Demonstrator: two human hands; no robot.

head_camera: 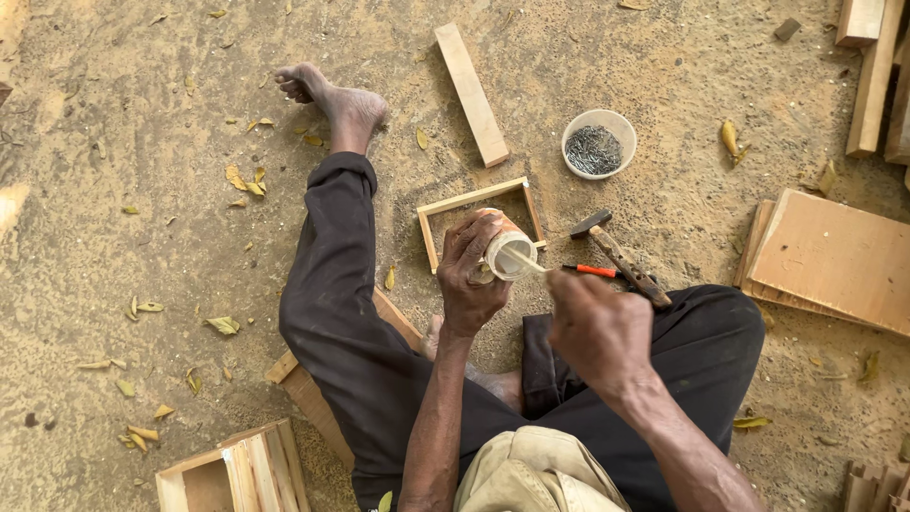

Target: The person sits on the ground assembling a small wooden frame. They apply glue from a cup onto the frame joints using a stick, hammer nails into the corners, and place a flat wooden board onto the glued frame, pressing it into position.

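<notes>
I sit on sandy ground with dark trousers. My left hand (471, 272) grips a small open jar (509, 254) tilted on its side, mouth toward my right. My right hand (595, 322) holds a thin pale stick (524, 262) whose tip pokes into the jar's mouth. Just beyond the jar lies a small rectangular wooden frame (479, 198) flat on the ground. A hammer (621, 258) and an orange-handled tool (595, 270) lie right of the jar, near my right knee.
A white bowl of dark nails (598, 144) stands beyond the hammer. A wooden slat (471, 92) lies above the frame. Plywood sheets (834, 261) are stacked at right, planks (872, 76) at top right, a wooden box (232, 471) at bottom left. Dry leaves are scattered about.
</notes>
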